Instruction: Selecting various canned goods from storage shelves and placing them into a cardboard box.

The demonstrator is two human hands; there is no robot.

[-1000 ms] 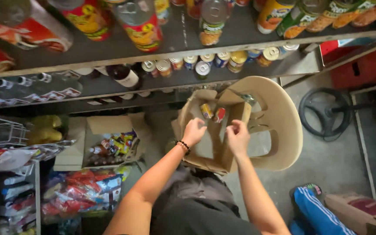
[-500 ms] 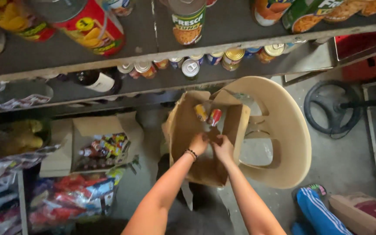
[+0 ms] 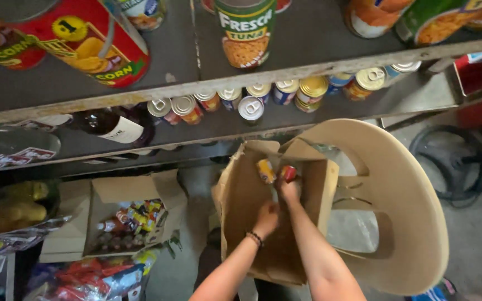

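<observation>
Inside an open cardboard box [image 3: 241, 206] resting on the seat of a beige plastic chair [image 3: 403, 206], two small cans standing near the far wall: a yellow can [image 3: 266, 170] on the left and a red can [image 3: 288, 173] just beside it. Right hand [image 3: 289, 189] deep in the box, fingers closed around the lower part of the red can, thumb side hidden, so grip partly out of sight. Left hand [image 3: 266, 217] also in the box, a little nearer, curled loosely with fingers folded down; cannot tell whether pinching anything, knuckles turned away from the camera. Dark bracelet [image 3: 254, 238] on the left wrist. Both forearms reaching up from the lower edge, close together, nearly parallel. Box flaps [image 3: 299, 149] standing open at the far end, side walls bent outward. Beyond the box, a low grey shelf [image 3: 330, 114] carrying a row of small cans [image 3: 285, 95] seen from the top, with pull-tab lids, and a dark bottle [image 3: 112, 128] lying on its side at the left. Higher shelf above with large tins, among them a green-and-yellow tin [image 3: 246, 30] and a red tin [image 3: 79, 44]. On the floor to the left, another open carton [image 3: 124, 220] filled with small colourful packets; below it, red bagged goods [image 3: 93, 278]. At the right, a dark ring-shaped object [image 3: 453, 161] on the concrete floor.
</observation>
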